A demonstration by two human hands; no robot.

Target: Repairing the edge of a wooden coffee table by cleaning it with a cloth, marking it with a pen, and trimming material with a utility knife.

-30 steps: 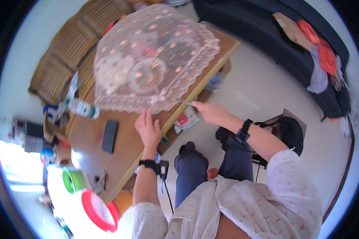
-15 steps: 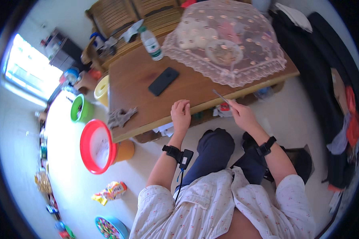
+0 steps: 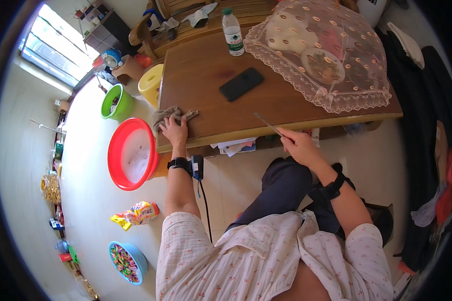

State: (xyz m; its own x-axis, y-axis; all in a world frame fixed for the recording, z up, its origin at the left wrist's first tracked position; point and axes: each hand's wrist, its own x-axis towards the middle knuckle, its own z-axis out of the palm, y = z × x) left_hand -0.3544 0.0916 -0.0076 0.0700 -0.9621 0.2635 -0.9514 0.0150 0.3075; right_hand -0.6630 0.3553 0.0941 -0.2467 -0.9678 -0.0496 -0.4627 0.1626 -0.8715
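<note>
At the table's near left corner, my left hand [image 3: 176,133] reaches onto a crumpled grey-brown cloth [image 3: 161,116], its fingers bent over the fabric and gripping it. My right hand [image 3: 301,148] is closed around a thin, narrow metal tool [image 3: 267,123] in front of the table's near edge. The tool's tip points up and left over the tabletop; its exact kind is too small to tell. A black phone [image 3: 241,84] lies flat on the brown wooden table [image 3: 201,80] between and beyond my hands.
A green-capped bottle [image 3: 232,32] and a pink lace food cover [image 3: 359,75] over dishes stand on the table. Left on the floor are a red basin [image 3: 113,173] of suds, a green basin [image 3: 125,103], a yellow bucket [image 3: 150,80], a bright packet [image 3: 138,214] and a blue bowl [image 3: 141,258] of wrapped sweets.
My left hand has moved left from in front of the table's edge onto the cloth. My right hand still holds the metal tool. The view has shifted, with the table now further right.
</note>
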